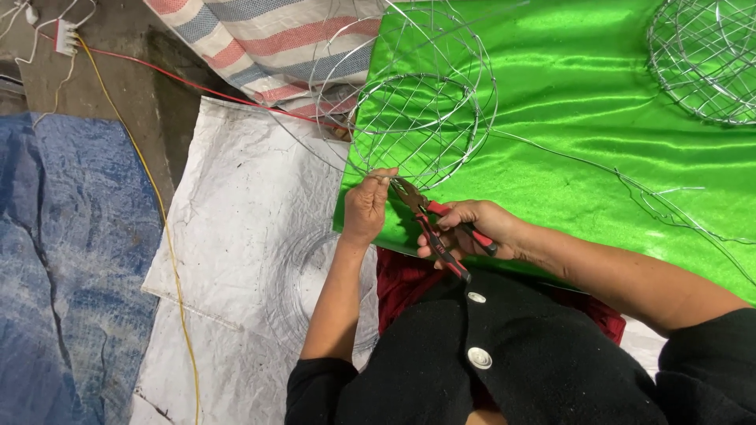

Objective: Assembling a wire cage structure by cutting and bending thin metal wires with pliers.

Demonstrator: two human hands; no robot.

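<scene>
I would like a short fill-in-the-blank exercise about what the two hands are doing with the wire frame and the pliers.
1. The right hand holds pliers with red and ____ handles.
2. The left hand pinches the rim of a round ____ frame.
3. The frame lies partly on a shiny ____ cloth.
4. A second frame lies at the picture's top ____ corner.

Missing words: black; wire; green; right

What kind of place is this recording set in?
Probably an informal floor-level craft workspace: wire frame held by the left hand, pliers in the right hand, green satin cloth, coiled wire.
</scene>
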